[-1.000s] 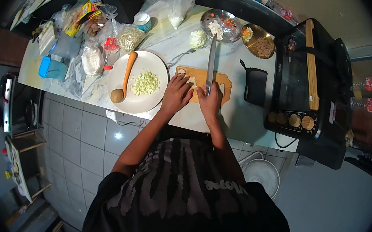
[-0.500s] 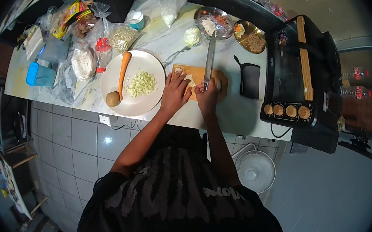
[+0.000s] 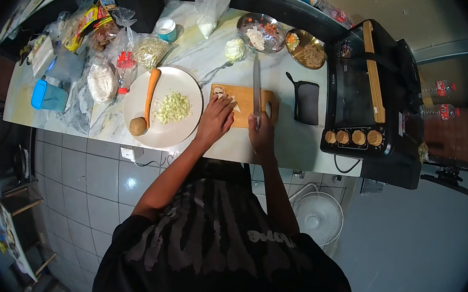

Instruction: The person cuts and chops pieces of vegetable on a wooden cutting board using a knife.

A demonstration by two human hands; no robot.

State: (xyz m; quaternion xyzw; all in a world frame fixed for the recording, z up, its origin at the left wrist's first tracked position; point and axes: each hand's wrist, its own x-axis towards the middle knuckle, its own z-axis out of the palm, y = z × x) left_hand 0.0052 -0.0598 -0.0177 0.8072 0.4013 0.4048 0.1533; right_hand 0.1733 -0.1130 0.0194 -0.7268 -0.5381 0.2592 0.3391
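Note:
My right hand is wrapped round the handle of a long kitchen knife. Its blade points away from me across the wooden cutting board. On the left half of the board, my left hand presses bent fingers onto a pale piece of food, mostly covered, whose kind I cannot make out. Left of the board is a large white plate bearing chopped pale-green vegetable, a carrot and a round brown potato-like item.
Behind the board sit a cabbage piece and two metal plates of food, one silver, one brass-coloured. A dark pouch-like item and a black toaster oven stand right. Bagged food and a bottle crowd the left.
My right hand has drawn the knife back toward me and away from my left hand. The left hand stays on the food. The whole view has shifted slightly.

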